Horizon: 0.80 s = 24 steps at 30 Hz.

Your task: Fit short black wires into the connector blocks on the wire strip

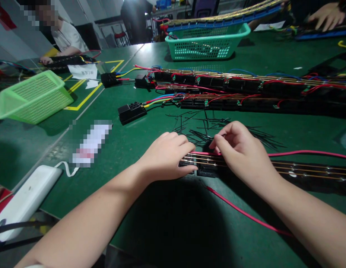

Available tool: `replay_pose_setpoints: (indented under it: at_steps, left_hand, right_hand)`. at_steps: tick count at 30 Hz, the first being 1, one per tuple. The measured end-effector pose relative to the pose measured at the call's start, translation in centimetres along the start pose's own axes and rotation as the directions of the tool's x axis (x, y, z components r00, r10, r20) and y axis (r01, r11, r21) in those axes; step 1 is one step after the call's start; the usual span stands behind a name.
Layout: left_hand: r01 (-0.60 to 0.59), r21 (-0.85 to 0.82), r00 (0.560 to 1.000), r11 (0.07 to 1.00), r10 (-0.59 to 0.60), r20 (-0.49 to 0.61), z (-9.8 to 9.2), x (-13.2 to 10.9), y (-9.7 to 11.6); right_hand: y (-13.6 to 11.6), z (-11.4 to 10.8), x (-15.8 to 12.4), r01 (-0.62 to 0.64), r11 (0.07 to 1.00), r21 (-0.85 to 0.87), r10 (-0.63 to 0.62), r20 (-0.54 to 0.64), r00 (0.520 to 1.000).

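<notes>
A long black rail with copper-coloured strips lies across the table in front of me. My left hand is wrapped over its left end, thumb on the near side and fingers on the far side. Just right of it, my right hand is closed in a pinch above the rail, beside a red wire running along the far edge. What the pinch holds, if anything, is too small to make out. Thin black cable ties lie scattered behind both hands. A second red wire lies on the near side.
Beyond the ties are more wired black rails and a black connector block. A green basket, a white power strip and a blurred phone-like item are left. A teal basket and co-workers are farther back.
</notes>
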State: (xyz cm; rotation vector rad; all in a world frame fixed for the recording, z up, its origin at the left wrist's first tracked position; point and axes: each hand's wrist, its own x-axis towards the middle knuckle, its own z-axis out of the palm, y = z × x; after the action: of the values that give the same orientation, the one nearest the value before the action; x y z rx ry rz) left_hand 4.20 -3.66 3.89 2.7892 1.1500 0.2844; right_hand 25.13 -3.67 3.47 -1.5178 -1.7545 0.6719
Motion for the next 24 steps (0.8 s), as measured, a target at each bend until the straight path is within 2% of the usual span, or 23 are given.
replay_pose_setpoints:
  at_steps: [13,18,24]
  left_hand:
    - [-0.025,-0.132,0.999,0.991,0.019,-0.047,0.0,0.18,-0.25]
    - [-0.013,-0.121,0.999,0.993,0.007,-0.048,-0.16,0.37,-0.26]
    - [0.021,-0.127,0.999,0.992,-0.024,-0.026,-0.38,0.46,-0.01]
  right_hand:
    - [-0.16,0.11,-0.18,0.02,0.999,0.039,-0.019,-0.012,1.0]
    - [0.28,-0.02,0.54,0.008,0.981,0.195,-0.016,0.043,0.999]
    - [-0.58,-0.48,0.45,0.002,0.937,0.349,-0.023,0.057,0.998]
